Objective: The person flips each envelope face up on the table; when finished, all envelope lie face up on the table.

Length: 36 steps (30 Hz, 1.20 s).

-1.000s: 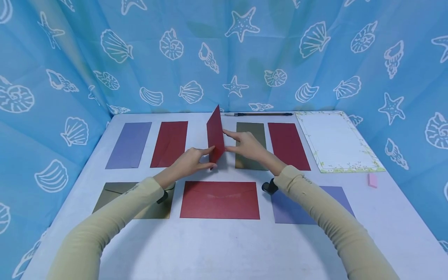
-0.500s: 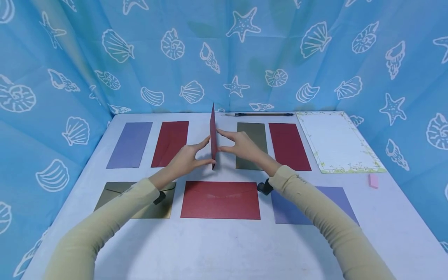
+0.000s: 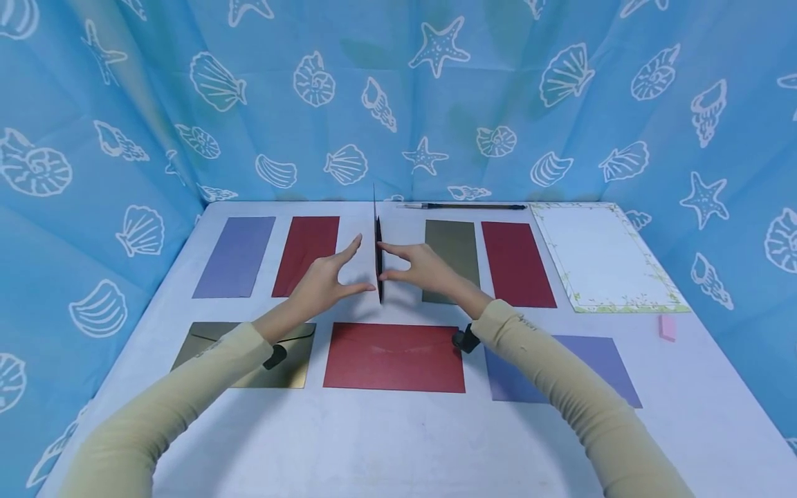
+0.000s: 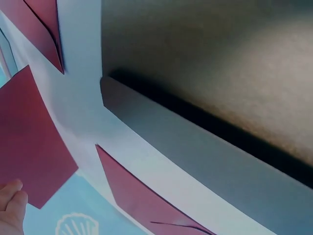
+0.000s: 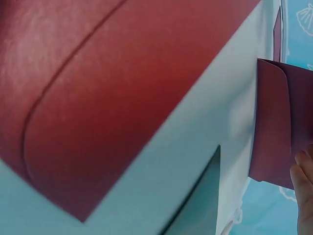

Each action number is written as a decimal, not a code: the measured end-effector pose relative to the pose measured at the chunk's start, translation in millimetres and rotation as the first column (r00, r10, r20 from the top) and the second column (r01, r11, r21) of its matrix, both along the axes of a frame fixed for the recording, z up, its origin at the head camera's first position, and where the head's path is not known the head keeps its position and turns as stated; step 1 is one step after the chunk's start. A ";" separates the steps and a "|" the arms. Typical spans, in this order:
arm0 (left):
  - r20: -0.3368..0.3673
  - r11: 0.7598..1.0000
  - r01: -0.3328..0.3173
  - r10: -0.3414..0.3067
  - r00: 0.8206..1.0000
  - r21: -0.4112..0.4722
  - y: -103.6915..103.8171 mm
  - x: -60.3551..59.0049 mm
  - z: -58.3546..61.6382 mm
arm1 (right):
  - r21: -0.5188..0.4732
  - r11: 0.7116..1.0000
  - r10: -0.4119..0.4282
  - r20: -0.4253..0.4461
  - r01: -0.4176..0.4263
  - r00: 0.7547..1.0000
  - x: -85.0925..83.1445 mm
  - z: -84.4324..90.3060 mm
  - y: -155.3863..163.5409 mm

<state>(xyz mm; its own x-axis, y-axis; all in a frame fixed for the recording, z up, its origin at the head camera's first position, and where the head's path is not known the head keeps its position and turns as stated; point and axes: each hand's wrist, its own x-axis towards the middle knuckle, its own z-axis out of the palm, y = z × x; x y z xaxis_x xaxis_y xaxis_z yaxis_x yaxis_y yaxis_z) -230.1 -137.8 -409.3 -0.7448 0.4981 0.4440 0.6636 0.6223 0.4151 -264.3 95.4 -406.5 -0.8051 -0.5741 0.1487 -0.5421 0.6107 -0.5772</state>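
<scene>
A red envelope (image 3: 379,229) stands upright at the back middle of the table, nearly edge-on in the head view. Its flap side faces my right hand (image 3: 418,268), whose fingertip and thumb tip touch that face. My left hand (image 3: 324,280) stands spread on the other side: its thumb tip is right at the envelope's near lower edge, its fingers point up and away. In the left wrist view the plain face of the envelope (image 4: 34,137) shows with fingertips at its corner. The right wrist view shows the rounded flap of the envelope (image 5: 274,117), fingers resting against it.
Behind lie a purple envelope (image 3: 235,257), two red envelopes (image 3: 308,252) (image 3: 518,264), an olive envelope (image 3: 452,259) and a brush (image 3: 473,206). In front are gold (image 3: 286,363), red (image 3: 394,358) and purple envelopes (image 3: 591,363). A floral-bordered sheet (image 3: 607,252) and pink eraser-like block (image 3: 667,328) lie right.
The red envelope has turned from showing its face to nearly edge-on and shifted slightly left. My left fingers have come away from its face; my right hand has followed it leftward.
</scene>
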 end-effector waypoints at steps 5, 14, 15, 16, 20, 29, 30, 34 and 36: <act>-0.029 1.000 -0.002 0.002 1.000 0.018 -3.9 0.2 0.8 | -0.018 1.000 0.024 0.039 -0.023 0.999 1.6 -4.6 -3.7; 0.009 0.999 -0.041 0.041 0.999 0.014 -11.0 2.6 2.4 | 0.009 0.998 0.060 0.063 -0.061 0.996 5.5 -8.7 -8.8; 0.025 0.999 -0.048 0.047 0.999 0.020 -11.9 2.6 1.5 | 0.019 0.998 0.064 0.070 -0.065 0.996 5.6 -9.4 -9.0; 0.044 0.998 -0.056 0.054 0.998 0.029 -12.9 2.6 0.6 | 0.026 0.997 0.066 0.079 -0.069 0.995 6.0 -9.6 -9.1; 0.091 0.994 -0.081 0.073 0.993 0.079 -15.5 2.7 -2.5 | 0.029 0.996 0.085 0.107 -0.089 0.991 6.5 -12.1 -8.4; 0.160 0.987 -0.127 0.110 0.981 0.099 -18.4 4.4 -4.6 | 0.019 0.994 0.107 0.119 -0.110 0.987 5.5 -16.4 -7.4; 0.165 0.987 -0.128 0.111 0.980 0.100 -18.4 4.6 -4.5 | 0.018 0.993 0.110 0.120 -0.113 0.987 5.5 -16.3 -7.2; 0.180 0.987 -0.129 0.110 0.978 0.100 -18.4 5.0 -4.1 | 0.025 0.993 0.111 0.121 -0.115 0.986 5.5 -16.8 -6.3; 0.190 0.987 -0.128 0.107 0.976 0.100 -18.6 4.8 -4.3 | 0.034 0.993 0.110 0.117 -0.115 0.987 5.3 -17.0 -6.1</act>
<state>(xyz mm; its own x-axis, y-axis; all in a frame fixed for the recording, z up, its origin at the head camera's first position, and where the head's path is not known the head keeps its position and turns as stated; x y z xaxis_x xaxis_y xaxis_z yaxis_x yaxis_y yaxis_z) -225.3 -156.4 -413.6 -0.8690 0.3572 0.3424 0.4948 0.6347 0.5936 -259.1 89.3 -423.5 -0.7454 -0.6657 0.0341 -0.5404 0.5736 -0.6156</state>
